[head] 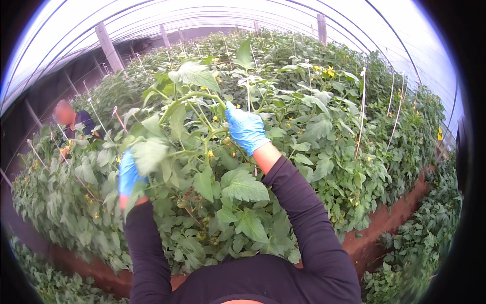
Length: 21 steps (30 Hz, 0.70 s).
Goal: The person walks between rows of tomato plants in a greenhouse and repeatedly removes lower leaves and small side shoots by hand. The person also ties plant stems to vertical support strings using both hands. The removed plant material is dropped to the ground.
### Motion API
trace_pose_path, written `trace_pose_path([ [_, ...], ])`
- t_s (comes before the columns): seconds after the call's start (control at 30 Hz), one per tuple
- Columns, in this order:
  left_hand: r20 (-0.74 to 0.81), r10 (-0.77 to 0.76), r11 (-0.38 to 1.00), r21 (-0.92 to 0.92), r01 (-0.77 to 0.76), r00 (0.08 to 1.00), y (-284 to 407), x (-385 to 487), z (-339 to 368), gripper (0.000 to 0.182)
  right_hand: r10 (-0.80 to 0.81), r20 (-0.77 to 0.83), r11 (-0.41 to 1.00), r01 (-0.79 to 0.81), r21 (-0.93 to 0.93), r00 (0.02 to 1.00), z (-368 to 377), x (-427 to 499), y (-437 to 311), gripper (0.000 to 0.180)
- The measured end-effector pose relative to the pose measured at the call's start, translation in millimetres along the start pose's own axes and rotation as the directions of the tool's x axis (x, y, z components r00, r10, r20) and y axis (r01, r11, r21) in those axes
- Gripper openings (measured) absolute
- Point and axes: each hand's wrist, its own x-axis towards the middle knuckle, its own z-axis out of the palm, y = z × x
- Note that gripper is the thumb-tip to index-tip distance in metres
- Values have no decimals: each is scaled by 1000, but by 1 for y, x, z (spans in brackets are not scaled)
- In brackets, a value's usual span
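A thick green tomato stem (190, 95) arches up from the left and ends at my right hand (246, 127), which wears a blue glove and has its fingers closed on the stem. My left hand (131, 173), in a blue glove too, is among blurred tomato leaves (150, 152) at the left; the foliage covers its fingers, so its grasp cannot be made out. Below and between both hands are broad tomato leaves (245, 186), a yellow flower (210, 154) and green tomatoes (201, 235). A white string (248, 95) rises behind my right hand.
Dense tomato plants (322, 125) with upright strings (362, 110) stretch ahead beneath arched greenhouse hoops. A co-worker (81, 121) stands among the plants at the left. Wooden posts (109, 47) rise farther back. Reddish soil paths (398, 209) run beside the row, with more plants (414, 231) at the lower right.
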Motion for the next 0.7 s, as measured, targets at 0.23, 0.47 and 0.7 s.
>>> trace_pose_path([
  [0.23,232,798,125,839,-529,556,156,-131,139,45,-88,-66,982,75,-171,994,6,-9,-12,49],
  [0.47,581,325,-253,814,-523,747,127,-53,194,63,-112,-137,973,81,-217,984,7,-7,-14,46],
  [0.7,311,245,-343,914,-218,918,63,17,121,39,-88,-60,981,76,-181,994,1,-9,-5,46],
])
